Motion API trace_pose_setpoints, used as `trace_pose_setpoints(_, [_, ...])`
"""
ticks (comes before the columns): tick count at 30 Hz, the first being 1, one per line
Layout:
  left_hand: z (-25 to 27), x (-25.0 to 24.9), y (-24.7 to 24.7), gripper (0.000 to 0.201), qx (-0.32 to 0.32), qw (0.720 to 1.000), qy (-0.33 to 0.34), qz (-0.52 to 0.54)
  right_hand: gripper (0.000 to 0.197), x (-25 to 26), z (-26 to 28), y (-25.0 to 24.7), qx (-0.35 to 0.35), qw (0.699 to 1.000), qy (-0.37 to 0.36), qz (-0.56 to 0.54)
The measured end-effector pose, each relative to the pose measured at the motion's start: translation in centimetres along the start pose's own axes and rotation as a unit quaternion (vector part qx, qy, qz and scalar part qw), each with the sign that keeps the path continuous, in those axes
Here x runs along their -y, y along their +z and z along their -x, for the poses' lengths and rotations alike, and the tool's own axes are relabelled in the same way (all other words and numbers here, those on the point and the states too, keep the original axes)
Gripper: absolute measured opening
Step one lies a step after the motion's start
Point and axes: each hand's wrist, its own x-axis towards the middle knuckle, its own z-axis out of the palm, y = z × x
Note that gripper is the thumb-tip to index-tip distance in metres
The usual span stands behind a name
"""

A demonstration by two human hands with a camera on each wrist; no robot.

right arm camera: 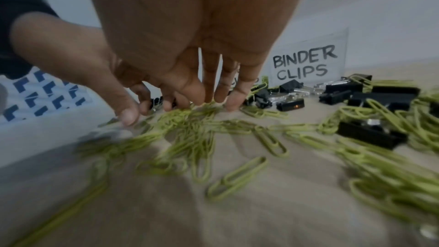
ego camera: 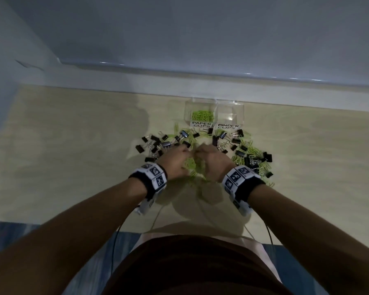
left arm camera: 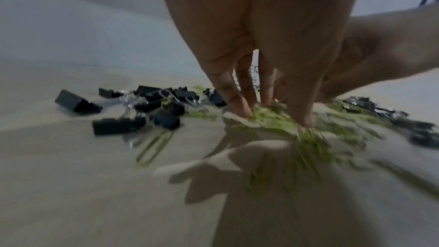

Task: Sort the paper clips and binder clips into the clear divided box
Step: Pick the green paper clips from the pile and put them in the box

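Observation:
Green paper clips [ego camera: 192, 165] lie heaped between my hands on the table. My left hand [ego camera: 176, 159] and right hand [ego camera: 210, 158] hover over the heap, fingertips nearly meeting. In the left wrist view my left hand [left arm camera: 273, 115] points straight fingers down into the blurred green clips [left arm camera: 268, 117]. My right hand [right arm camera: 209, 99] likewise touches the paper clips [right arm camera: 190, 125] with straight fingers. Black binder clips [ego camera: 158, 143] lie scattered left and right [ego camera: 250, 155]. The clear divided box [ego camera: 241, 109] stands behind; its PAPER CLIPS half holds green clips [ego camera: 202, 115], and its BINDER CLIPS half [right arm camera: 306, 61] looks bare.
The beige table top [ego camera: 83, 145] stretches wide on both sides of the pile. A white ledge [ego camera: 179, 88] runs behind the box. Cables [ego camera: 158, 218] trail from my wrist bands toward the near table edge.

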Motion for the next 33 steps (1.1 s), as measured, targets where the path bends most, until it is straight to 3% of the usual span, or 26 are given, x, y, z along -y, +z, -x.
trace_pose_setpoints(2, [0.1,0.1,1.5,0.07,-0.001,0.999,0.007,-0.052,0.064,0.0,0.6,0.3,0.016,0.999,-0.014,0.045])
trace_pose_setpoints(4, [0.0,0.2,2.5,0.074,0.003,0.997,0.002,-0.073,0.063,-0.5,1.5,0.5,0.023,0.998,-0.025,0.05])
trace_pose_setpoints(9, [0.0,0.0,3.5,0.049,-0.017,0.999,0.017,-0.042,0.066,-2.0,2.8,1.0,0.041,0.998,-0.016,0.036])
trace_pose_setpoints(13, [0.1,-0.6,3.6,0.049,-0.027,0.998,0.016,-0.045,0.073,-1.5,2.5,1.3,0.04,0.997,0.006,0.069])
trace_pose_setpoints(17, [0.1,-1.2,3.2,0.03,-0.02,0.995,0.043,-0.087,0.049,-0.7,2.5,1.7,-0.007,0.999,-0.002,0.039])
trace_pose_setpoints(22, [-0.1,-0.8,2.6,0.03,0.003,0.984,0.075,-0.159,0.028,-1.1,2.7,2.2,-0.052,0.998,-0.02,0.024])
trace_pose_setpoints(26, [0.0,0.0,1.5,0.026,-0.019,0.998,0.053,-0.038,0.015,-1.8,2.6,1.4,-0.083,0.992,0.052,-0.076])
trace_pose_setpoints(30, [-0.5,-0.5,-1.2,0.02,-0.079,0.986,-0.023,0.145,0.006,-2.1,2.4,-0.7,-0.109,0.949,0.158,-0.251])
trace_pose_setpoints(33, [-2.4,-1.0,-4.1,0.023,-0.127,0.975,-0.031,0.181,0.009,-2.4,1.3,-3.4,-0.156,0.921,0.176,-0.31])
